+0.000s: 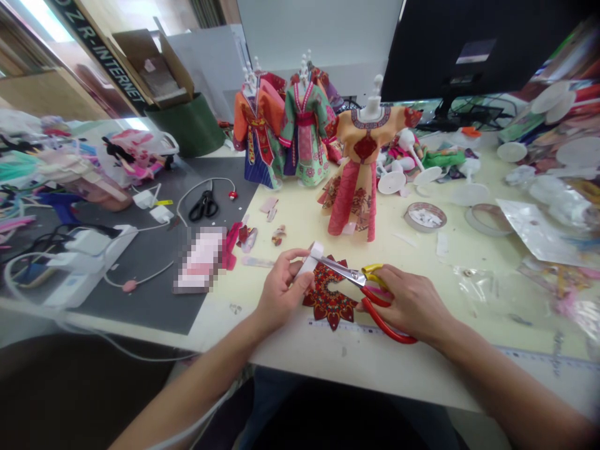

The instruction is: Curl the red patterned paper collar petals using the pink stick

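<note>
White strip (308,265) is pinched firmly in the left hand (285,286), while the right hand (412,301) grips the red-and-yellow-handled scissors (359,277), whose blades reach to this strip.

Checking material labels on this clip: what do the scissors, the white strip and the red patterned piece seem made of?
Scissors: glinting metal blades; glossy red and yellow handles, likely plastic. White strip: thin, curled, matte-looking; perhaps paper or tape. Red patterned piece: flat, dense multicoloured design; probably printed fabric, though weave and finish are unclear.
</note>
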### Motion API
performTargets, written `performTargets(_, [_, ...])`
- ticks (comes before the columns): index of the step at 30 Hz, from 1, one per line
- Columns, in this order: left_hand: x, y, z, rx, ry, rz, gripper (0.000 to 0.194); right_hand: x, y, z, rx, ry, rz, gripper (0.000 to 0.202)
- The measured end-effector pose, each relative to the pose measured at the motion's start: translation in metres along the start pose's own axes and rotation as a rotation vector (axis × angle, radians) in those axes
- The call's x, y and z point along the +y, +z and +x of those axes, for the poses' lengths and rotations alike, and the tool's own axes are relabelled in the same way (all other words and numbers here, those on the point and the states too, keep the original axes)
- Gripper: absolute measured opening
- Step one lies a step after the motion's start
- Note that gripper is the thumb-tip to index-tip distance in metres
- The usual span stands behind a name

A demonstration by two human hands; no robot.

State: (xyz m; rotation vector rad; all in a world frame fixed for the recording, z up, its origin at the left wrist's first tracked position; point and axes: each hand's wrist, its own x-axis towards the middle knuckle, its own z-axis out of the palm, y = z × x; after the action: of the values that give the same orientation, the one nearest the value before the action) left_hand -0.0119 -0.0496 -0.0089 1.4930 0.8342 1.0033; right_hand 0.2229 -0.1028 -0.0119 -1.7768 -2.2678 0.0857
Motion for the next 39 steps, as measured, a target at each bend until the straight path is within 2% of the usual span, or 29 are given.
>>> performTargets(19, [-0.002,-0.001,-0.002,0.001,-0.002,-0.004,0.035,0.000,-0.001,-0.002,-0.055,0.012,-0.055,0.034])
performTargets(26, [-0.001,-0.002,-0.001,0.119,-0.021,0.054,0.026,0.000,-0.011,0.000,-0.114,0.001,-0.064,0.038])
performTargets(31, [0.004,-0.011,0.005,0.185,-0.005,0.141,0.023,0.006,-0.016,0.001,-0.149,-0.005,-0.062,0.038])
performTargets(39, [0.015,-0.036,0.023,0.009,0.155,0.458,0.014,0.014,-0.020,0.001,-0.233,-0.015,0.019,0.036])
